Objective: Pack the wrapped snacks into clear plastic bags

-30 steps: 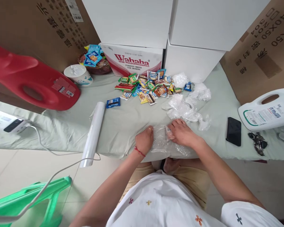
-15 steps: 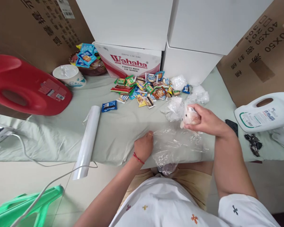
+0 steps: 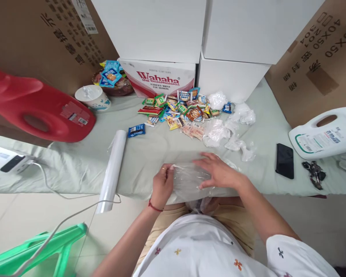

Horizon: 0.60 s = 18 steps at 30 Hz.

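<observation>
A clear plastic bag [image 3: 187,181] lies spread at the table's front edge, its lower part hanging toward my lap. My left hand [image 3: 163,181] pinches the bag's left edge between thumb and fingers. Over the right side of the bag is my right hand [image 3: 219,171], fingers spread and slightly blurred, with nothing held in it. Pinkish wrapped packets [image 3: 192,130] rest at the front of a pile of wrapped snacks [image 3: 173,109]. Crumpled clear plastic [image 3: 216,132] sits right of these packets, beyond my right hand.
A plastic roll [image 3: 112,169] overhangs the table edge at left, near a red jug [image 3: 46,115] and a paper tub [image 3: 93,98]. At right are a phone [image 3: 284,161], keys [image 3: 314,174] and a white jug [image 3: 325,134]. Boxes [image 3: 161,79] line the back; a cable [image 3: 66,219] crosses lower left.
My right hand has let go of the packet it held and moved left and down to the bag. Pinkish packets now lie by the snack pile. My left hand shifted slightly left.
</observation>
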### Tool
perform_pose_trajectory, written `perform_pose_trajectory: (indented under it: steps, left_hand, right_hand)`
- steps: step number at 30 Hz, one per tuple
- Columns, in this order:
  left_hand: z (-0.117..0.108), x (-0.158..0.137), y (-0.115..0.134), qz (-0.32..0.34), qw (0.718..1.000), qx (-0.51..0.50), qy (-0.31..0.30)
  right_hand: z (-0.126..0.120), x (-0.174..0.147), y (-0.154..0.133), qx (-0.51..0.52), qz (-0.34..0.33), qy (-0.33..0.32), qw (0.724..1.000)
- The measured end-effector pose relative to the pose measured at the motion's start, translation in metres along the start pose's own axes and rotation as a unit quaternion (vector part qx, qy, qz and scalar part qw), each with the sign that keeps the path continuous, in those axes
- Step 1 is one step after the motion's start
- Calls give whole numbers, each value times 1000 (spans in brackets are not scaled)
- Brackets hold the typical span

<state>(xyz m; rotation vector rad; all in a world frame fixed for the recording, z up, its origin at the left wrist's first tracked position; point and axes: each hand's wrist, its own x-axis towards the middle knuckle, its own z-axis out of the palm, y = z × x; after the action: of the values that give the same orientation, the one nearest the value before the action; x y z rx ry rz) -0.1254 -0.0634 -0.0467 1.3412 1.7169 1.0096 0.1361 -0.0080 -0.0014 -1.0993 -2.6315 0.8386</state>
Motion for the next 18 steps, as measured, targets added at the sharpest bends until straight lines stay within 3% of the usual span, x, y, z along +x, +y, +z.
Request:
perform_pose_trajectory:
  steps: [2, 4, 6, 8, 10, 12, 14, 16, 18]
  left_hand:
    - [-6, 1, -4, -45, 997, -50, 40]
    - [-4, 0, -4, -70, 991, -112, 35]
    - [6, -6, 5, -57, 986, -155, -15]
    - [22, -19, 20, -5, 986, -138, -95]
    - [37, -33, 36, 69, 974, -85, -196]
    - [47, -43, 45, 117, 956, -54, -263]
    - [46, -47, 45, 105, 966, -39, -232]
    - [33, -45, 34, 64, 991, -4, -120]
    - [13, -38, 18, 45, 998, 47, -17]
  right_hand:
    - [22, -35, -2, -16, 91, 17, 996]
    - [44, -57, -4, 24, 173, 80, 981]
    - [62, -65, -13, 103, 221, 159, 957]
    - [74, -61, -28, 186, 228, 211, 932]
    - [74, -53, -43, 252, 189, 180, 932]
    - [62, -51, -51, 297, 126, 80, 943]
    - [41, -57, -44, 304, 119, 56, 944]
    - [17, -71, -20, 248, 196, 181, 931]
    - [-3, -84, 16, 128, 295, 360, 876]
